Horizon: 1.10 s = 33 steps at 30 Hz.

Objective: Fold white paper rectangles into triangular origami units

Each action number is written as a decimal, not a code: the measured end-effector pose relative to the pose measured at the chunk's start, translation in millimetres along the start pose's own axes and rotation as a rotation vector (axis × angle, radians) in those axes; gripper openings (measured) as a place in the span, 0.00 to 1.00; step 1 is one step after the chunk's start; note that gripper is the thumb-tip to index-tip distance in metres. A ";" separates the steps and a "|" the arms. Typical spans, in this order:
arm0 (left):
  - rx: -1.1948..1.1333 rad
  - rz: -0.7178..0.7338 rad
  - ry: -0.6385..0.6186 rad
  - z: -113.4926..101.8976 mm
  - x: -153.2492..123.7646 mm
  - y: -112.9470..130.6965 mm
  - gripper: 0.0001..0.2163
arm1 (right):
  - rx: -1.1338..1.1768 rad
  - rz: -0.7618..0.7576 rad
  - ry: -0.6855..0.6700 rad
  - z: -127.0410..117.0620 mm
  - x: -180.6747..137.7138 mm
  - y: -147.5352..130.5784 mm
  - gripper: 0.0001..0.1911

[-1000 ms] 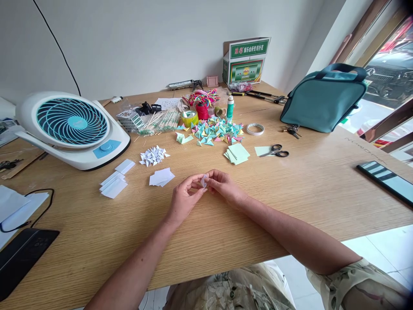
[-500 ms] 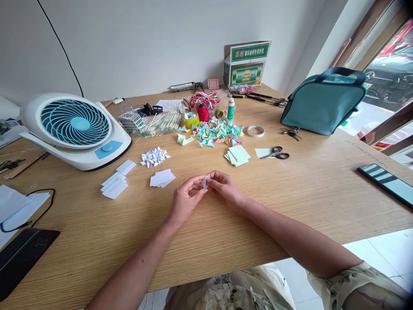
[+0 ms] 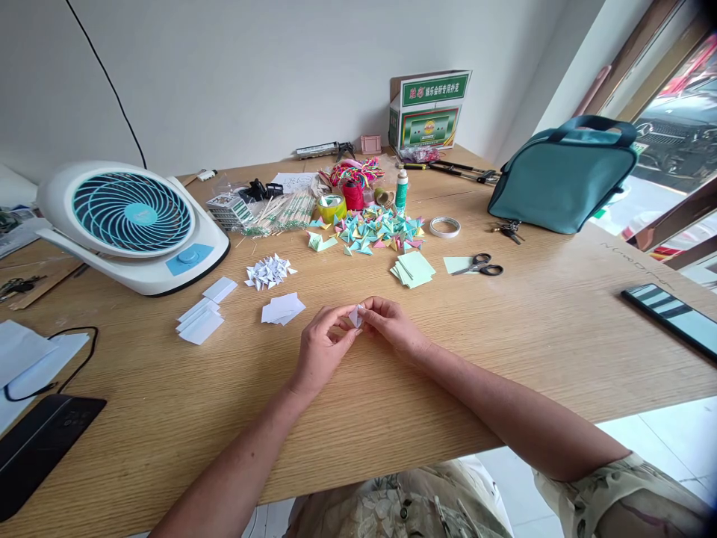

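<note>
Between my two hands is a small folded piece of white paper, raised slightly over the table. My left hand pinches its left and lower side with thumb and fingers. On the other side my right hand grips it, thumb on top. To the left lie loose white paper slips and a further stack of white slips. Behind them is a heap of small folded white paper pieces. Pale green paper squares lie beyond my right hand.
Scissors rest on a green slip, near a tape roll. Coloured folded paper pieces are heaped farther back. A fan stands left, a teal bag right. Phones lie at both sides, one a black phone.
The folded white paper has turned slightly between my fingers and shows a little more of its face. Both hands stay in nearly the same place.
</note>
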<state>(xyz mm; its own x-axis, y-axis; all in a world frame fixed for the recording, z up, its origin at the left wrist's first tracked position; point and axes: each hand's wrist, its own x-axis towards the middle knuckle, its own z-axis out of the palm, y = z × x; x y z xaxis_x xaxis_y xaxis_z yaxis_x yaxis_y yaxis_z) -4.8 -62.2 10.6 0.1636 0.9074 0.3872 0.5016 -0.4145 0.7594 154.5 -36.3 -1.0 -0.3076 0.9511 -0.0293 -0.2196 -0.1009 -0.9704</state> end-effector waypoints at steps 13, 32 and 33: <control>0.005 0.008 0.006 -0.6 0.5 -0.3 0.14 | -0.077 -0.065 -0.024 -0.8 3.0 7.2 0.17; 0.140 0.032 0.069 -0.9 -2.0 -4.6 0.12 | -0.267 -0.127 0.005 5.0 -2.9 3.9 0.13; 0.152 0.053 0.071 -1.0 -2.1 -4.2 0.12 | -0.268 -0.125 0.006 5.5 -3.4 3.3 0.13</control>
<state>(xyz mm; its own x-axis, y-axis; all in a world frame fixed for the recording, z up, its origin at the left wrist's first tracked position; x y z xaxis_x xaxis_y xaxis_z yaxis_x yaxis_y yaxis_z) -8.1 -62.4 7.2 0.1355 0.8748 0.4652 0.6175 -0.4417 0.6508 149.8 -41.5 -2.8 -0.2880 0.9530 0.0939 -0.0030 0.0972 -0.9953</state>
